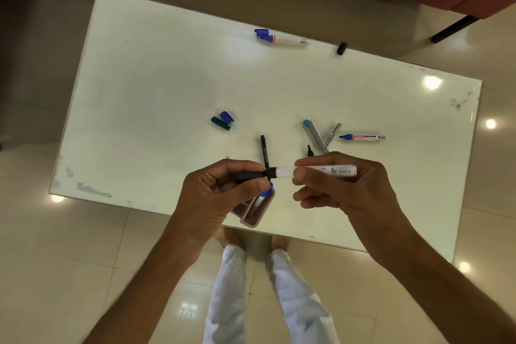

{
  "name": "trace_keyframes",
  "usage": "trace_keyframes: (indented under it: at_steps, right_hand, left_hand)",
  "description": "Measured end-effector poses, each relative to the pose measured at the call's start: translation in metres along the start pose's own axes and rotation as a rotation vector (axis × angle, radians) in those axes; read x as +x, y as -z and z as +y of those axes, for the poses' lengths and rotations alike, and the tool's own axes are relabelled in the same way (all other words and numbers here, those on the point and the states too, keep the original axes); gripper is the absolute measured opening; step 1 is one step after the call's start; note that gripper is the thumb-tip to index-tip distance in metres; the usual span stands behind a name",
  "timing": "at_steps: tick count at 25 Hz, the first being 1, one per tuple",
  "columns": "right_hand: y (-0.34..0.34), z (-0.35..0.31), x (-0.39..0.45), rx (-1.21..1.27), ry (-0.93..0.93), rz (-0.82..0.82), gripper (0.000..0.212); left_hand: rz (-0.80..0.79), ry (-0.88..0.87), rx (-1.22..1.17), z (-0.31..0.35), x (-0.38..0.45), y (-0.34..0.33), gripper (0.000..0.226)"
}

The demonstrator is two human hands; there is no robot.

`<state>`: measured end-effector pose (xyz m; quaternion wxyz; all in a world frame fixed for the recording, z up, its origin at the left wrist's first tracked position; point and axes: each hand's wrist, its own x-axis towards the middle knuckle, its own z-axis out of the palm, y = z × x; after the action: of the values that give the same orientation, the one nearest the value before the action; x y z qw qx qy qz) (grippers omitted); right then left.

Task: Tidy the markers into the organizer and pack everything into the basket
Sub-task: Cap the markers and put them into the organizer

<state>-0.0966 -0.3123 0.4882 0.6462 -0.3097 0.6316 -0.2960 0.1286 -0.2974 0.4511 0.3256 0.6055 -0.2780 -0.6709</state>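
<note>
- Hands nearest camera, raised over the near table edge: left hand [223, 190] grips a black cap [250, 175], right hand [343, 184] grips a white-barrelled marker [321, 171]. Cap mouth meets the marker's black tip end; judged to be the capping step, seating not confirmed.
- Organizer [252, 218], pinkish, compartmented, stands at the near edge of the white table [139, 92], partly hidden under the left hand. One blue-capped marker [264, 195] stands in it; other compartments not readable.
- Mid-table, loose: an uncapped dark slim marker with green end [264, 152], a black-tipped marker [310, 150] mostly behind the right hand, a grey pen with light-blue end [314, 134], a thin metallic pen [333, 134], an uncapped blue whiteboard marker [363, 137].
- Left of those: a green cap [220, 123] and a blue cap [226, 116], touching.
- Far edge: a blue marker [284, 39] with a blue cap beside its tip [261, 32]; a black cap [341, 48] apart.
- Progress: early. Most markers uncapped and unsorted. No basket in view; packing not started.
</note>
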Motion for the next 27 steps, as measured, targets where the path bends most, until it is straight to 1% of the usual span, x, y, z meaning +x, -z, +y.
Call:
trace_keyframes:
  at_steps: [3,6,7,8,10,11,12,15,16,17,18,19,20,21,22,23,24,25,26,27]
  right_hand:
    - [-0.001,0.010,-0.006,-0.042,-0.029,-0.061,0.014]
    - [-0.006,0.021,-0.019,-0.067,-0.048,-0.116,0.012]
    - [-0.013,0.029,-0.027,-0.138,-0.040,-0.153,0.008]
    - [-0.022,0.038,-0.037,-0.264,-0.017,-0.198,0.003]
    - [-0.044,0.069,-0.060,-0.618,0.130,-0.234,0.019]
    - [-0.055,0.083,-0.068,-0.746,0.180,-0.254,0.024]
    - [-0.064,0.091,-0.074,-0.795,0.182,-0.251,0.024]
    - [-0.077,0.094,-0.071,-0.674,0.158,-0.245,0.022]
    - [-0.080,0.091,-0.065,-0.711,0.193,-0.251,0.024]
    - [-0.083,0.088,-0.056,-0.748,0.221,-0.270,0.026]
    - [-0.085,0.086,-0.045,-0.734,0.237,-0.282,0.027]
    - [-0.085,0.084,-0.033,-0.768,0.254,-0.291,0.026]
    - [-0.084,0.083,-0.018,-0.833,0.301,-0.244,0.024]
    - [-0.081,0.077,-0.003,-0.913,0.329,-0.152,0.026]
    - [-0.075,0.071,0.013,-0.932,0.355,-0.023,0.027]
    - [-0.068,0.063,0.026,-0.872,0.341,0.115,0.025]
    - [-0.060,0.060,0.036,-0.791,0.310,0.218,0.020]
    - [-0.054,0.060,0.044,-0.754,0.275,0.276,0.015]
    - [-0.051,0.062,0.047,-0.749,0.250,0.282,0.009]
    - [-0.050,0.067,0.049,-0.763,0.224,0.249,0.004]
  left_hand:
    - [0.003,0.036,-0.051,-0.007,-0.004,0.002,0.024]
    - [-0.119,0.123,-0.078,-0.017,-0.012,0.007,0.025]
    - [-0.165,0.150,-0.046,-0.023,-0.018,0.008,0.027]
    - [-0.187,0.174,-0.024,-0.031,-0.026,0.008,0.034]
    - [-0.169,0.221,-0.008,-0.049,-0.042,0.003,0.049]
    - [-0.124,0.248,-0.003,-0.055,-0.049,0.002,0.054]
    - [-0.082,0.278,-0.006,-0.061,-0.053,0.002,0.057]
    - [-0.041,0.306,0.011,-0.068,-0.053,0.009,0.055]
    - [-0.045,0.291,0.036,-0.068,-0.051,0.014,0.057]
    - [-0.067,0.269,0.054,-0.066,-0.047,0.020,0.061]
    - [-0.114,0.238,0.075,-0.066,-0.042,0.026,0.063]
    - [-0.149,0.209,0.115,-0.065,-0.036,0.032,0.062]
    - [-0.123,0.198,0.139,-0.065,-0.031,0.039,0.056]
    - [-0.041,0.199,0.124,-0.065,-0.026,0.046,0.051]
    - [0.075,0.188,0.096,-0.066,-0.021,0.056,0.048]
    - [0.193,0.167,0.071,-0.067,-0.017,0.068,0.047]
    - [0.294,0.150,0.051,-0.068,-0.013,0.084,0.048]
    - [0.377,0.150,0.023,-0.067,-0.009,0.099,0.048]
    - [0.441,0.163,-0.015,-0.065,-0.006,0.113,0.049]
    - [0.488,0.181,-0.057,-0.064,-0.001,0.125,0.050]
